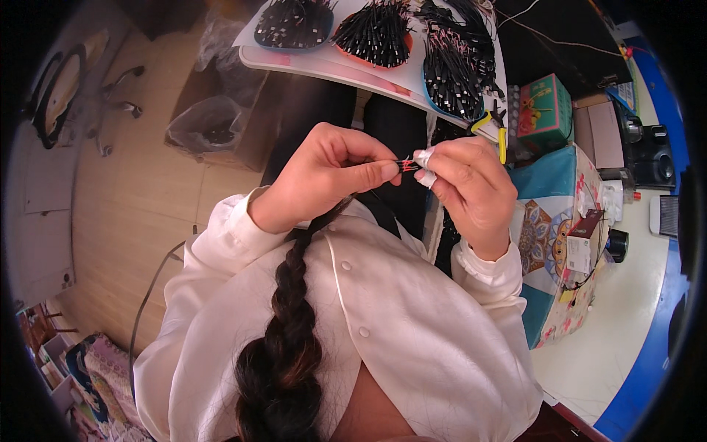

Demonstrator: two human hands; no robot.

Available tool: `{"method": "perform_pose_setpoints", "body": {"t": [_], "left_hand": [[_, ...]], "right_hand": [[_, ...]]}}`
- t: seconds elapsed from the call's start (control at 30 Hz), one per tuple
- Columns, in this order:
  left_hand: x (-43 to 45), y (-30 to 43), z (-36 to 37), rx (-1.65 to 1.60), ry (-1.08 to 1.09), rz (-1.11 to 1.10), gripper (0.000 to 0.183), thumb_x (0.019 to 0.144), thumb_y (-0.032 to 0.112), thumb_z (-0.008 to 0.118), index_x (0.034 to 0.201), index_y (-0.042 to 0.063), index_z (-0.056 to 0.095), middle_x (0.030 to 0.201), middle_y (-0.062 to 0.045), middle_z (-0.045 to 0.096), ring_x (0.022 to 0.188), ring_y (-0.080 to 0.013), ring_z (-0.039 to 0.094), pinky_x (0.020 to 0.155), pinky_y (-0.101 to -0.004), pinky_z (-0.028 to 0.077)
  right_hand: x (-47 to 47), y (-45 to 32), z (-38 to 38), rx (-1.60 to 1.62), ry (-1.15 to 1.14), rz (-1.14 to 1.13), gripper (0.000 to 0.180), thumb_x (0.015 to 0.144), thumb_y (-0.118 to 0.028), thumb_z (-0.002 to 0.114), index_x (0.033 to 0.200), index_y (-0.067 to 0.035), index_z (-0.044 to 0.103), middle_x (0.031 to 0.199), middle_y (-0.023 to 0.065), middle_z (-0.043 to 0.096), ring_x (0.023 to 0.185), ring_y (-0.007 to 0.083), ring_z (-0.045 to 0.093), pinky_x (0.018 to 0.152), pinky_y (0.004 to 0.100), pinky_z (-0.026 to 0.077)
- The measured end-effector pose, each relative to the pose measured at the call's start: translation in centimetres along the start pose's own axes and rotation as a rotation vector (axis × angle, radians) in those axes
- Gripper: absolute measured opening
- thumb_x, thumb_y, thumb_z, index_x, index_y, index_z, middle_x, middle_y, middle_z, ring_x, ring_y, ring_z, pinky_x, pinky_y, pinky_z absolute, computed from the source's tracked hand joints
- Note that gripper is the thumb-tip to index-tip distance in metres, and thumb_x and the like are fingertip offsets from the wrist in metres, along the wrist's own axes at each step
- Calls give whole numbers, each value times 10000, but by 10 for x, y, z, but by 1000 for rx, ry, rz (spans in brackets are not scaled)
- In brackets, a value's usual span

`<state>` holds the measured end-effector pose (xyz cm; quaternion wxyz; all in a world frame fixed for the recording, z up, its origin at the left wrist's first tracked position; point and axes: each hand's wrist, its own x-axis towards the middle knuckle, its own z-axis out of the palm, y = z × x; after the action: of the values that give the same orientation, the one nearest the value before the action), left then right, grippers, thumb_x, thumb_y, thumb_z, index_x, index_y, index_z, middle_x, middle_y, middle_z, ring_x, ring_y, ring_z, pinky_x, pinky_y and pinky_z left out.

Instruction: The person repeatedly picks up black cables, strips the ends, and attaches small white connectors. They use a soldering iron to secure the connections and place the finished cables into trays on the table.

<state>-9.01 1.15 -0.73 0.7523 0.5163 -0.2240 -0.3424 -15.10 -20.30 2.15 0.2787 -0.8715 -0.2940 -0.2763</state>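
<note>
In the middle of the head view, my left hand [342, 171] pinches black cable ends between thumb and forefinger. Short red and bare wire ends [407, 165] stick out to the right of its fingertips. From the other side my right hand [469, 179] closes on these wires with thumb and forefinger, both tips wrapped in white tape. How many cables lie between the fingers is hidden. Beyond the hands, a white tray table [309, 65] bears bundles of short black cables with metal plugs [375, 36]. Yellow-handled pliers [501, 132] lie at the table's right corner.
Cables fill a blue tray [425, 94], an orange tray [400, 58] and another bluish tray [293, 50]. A cardboard box [257, 121] with clear plastic stands left on the floor. To the right are a cloth-covered box [538, 182], a green carton [544, 108] and a white desk [624, 331].
</note>
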Motion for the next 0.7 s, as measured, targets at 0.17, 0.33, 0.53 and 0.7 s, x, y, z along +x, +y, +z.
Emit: {"method": "perform_pose_setpoints", "body": {"t": [0.17,0.33,0.53,0.7], "left_hand": [[3,-1,1,53,9,6,124,892,67,642,871,-45,690,705,-9,621,607,-34,466,528,-200,366],[10,-7,2,762,34,623,82,800,7,663,866,-42,662,673,-70,580,551,-133,516,486,-257,407],[18,-9,-4,1279,-6,1084,174,705,14,688,863,-27,624,664,-72,525,535,-202,530,453,-335,423],[10,-6,-9,623,-30,564,92,791,15,668,863,-42,660,685,-87,611,560,-194,553,498,-293,436]], "right_hand": [[2,5,2,16,-7,-39,332,593,45,738,909,-17,655,866,92,608,738,271,577,644,337,457],[-5,7,-1,439,-135,391,162,751,35,670,899,-2,616,842,61,600,716,186,559,643,284,451],[-10,15,5,1666,-223,1117,116,913,-67,598,975,30,614,887,-1,595,754,78,543,680,226,466],[-11,-1,-9,444,-180,585,195,808,-11,688,995,-11,630,900,45,608,774,142,572,680,259,472]]}}
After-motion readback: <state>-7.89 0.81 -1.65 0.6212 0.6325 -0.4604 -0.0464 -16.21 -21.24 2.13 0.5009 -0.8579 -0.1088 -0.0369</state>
